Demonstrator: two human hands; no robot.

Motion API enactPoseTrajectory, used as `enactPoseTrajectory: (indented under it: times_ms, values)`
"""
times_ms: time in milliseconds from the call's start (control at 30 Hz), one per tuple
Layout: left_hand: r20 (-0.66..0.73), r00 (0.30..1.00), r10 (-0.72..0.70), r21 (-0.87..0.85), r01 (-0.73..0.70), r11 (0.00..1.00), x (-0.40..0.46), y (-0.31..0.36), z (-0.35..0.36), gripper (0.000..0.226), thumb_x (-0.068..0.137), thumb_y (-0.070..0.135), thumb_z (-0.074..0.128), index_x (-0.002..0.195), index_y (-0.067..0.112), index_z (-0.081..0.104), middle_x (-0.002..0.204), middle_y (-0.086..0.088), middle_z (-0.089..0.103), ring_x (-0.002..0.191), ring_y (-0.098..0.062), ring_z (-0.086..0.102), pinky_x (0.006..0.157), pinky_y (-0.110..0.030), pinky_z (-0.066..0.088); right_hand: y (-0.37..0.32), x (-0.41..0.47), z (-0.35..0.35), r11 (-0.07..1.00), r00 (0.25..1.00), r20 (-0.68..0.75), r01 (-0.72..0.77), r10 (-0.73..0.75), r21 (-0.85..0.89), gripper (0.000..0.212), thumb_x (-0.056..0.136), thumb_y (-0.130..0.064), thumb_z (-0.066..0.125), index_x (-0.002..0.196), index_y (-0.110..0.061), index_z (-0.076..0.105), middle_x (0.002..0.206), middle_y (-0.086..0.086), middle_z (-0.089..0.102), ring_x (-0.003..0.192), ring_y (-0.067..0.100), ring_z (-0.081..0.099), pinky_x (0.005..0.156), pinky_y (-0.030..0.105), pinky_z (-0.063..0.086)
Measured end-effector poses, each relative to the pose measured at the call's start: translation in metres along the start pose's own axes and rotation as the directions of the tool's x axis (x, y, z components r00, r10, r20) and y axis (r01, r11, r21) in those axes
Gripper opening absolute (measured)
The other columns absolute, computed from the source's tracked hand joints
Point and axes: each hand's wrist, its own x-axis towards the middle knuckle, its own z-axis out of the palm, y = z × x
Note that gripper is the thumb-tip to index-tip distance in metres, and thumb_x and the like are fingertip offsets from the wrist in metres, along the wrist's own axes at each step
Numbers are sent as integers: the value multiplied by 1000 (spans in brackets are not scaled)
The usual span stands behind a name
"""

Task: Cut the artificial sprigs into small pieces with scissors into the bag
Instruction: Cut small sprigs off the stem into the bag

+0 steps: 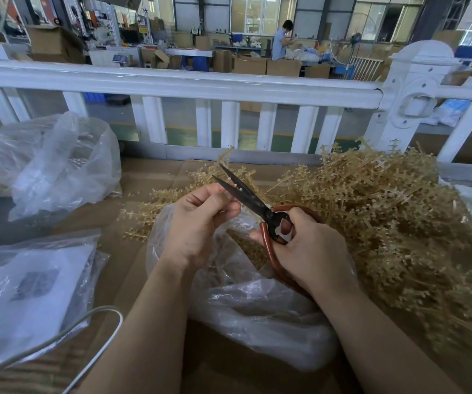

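Pinching a short sprig (230,191) at frame centre, the left hand (200,220) feeds it between the parted scissors (246,199) gripped by the right hand (308,251). Keep the cut over the bag (246,302) (open just below), fingers (223,207) clear of the blades.

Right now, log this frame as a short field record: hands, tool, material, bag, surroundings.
left hand: pinches a small sprig piece at the blades
right hand: grips the scissors' red handles
scissors: blades open, pointing up-left
bag: clear plastic, open below both hands, cut bits inside
sprig pile: tan, heaped at right
other bags: clear, at left
fence: white, behind the bench
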Motion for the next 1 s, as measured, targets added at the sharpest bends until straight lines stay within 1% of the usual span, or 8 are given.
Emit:
enactPoseTrajectory:
  times_ms: [167,267,333,500,633,800,933,1000]
  values:
    - [-7,1000,-10,-11,10,1000,0,1,0,33,90,-1,58,69,17,75,70,-2,70,67,-11,66,74,-24,58,-2,0,-1,1000,1000,20,-4,4,2,71,74,-100,29,77,-31,45,63,-16,58,55,5,59,53,30,54]
    - [-3,1000,-15,-18,15,1000,0,1,0,35,91,-3,56,68,17,75,70,-3,70,67,-11,66,74,-24,58,-3,0,-2,1000,1000,8,8,-8,3,68,76,-98,29,77,-31,43,61,-18,54,52,0,53,45,19,40]
    - [1,1000,-21,-23,21,1000,0,1,0,36,92,-4,55,68,16,73,70,-3,69,67,-11,65,75,-24,58,-3,0,-2,1000,1000,3,8,-8,4,66,77,-97,31,76,-32,42,61,-19,53,51,-2,50,45,15,34]
    - [30,998,-56,-13,56,998,-1,2,0,29,92,-6,53,76,9,72,81,-7,72,71,-13,66,74,-24,58,-4,0,-1,1000,1000,2,-7,7,-7,72,73,-101,24,86,-34,48,73,-20,60,61,3,59,50,21,47]
    - [32,997,-64,6,64,998,-3,3,1,35,90,-8,54,73,15,76,83,-8,73,75,-15,66,76,-24,58,-4,0,-2,1000,1000,4,0,0,3,68,73,-100,26,86,-36,42,72,-20,56,55,1,53,44,14,37]
    - [42,997,-72,32,71,997,-4,4,1,33,89,-8,57,74,14,77,84,-9,74,75,-15,68,75,-25,58,-4,-1,-2,1000,1000,12,3,-3,19,68,71,-101,24,88,-38,41,73,-22,55,54,-3,49,43,14,34]
    - [53,994,-92,29,90,996,-4,4,1,31,89,-9,56,76,10,76,80,-9,74,72,-14,70,73,-24,59,-3,-2,-3,999,1000,15,-2,1,48,69,70,-102,23,90,-39,43,76,-23,58,59,-2,51,46,14,37]
    - [57,994,-97,25,96,995,-4,4,0,30,87,-8,57,74,11,76,78,-9,74,70,-14,70,72,-23,59,-3,-2,-4,999,1000,14,0,-1,45,70,71,-101,25,88,-37,45,74,-23,58,58,-4,50,47,12,34]
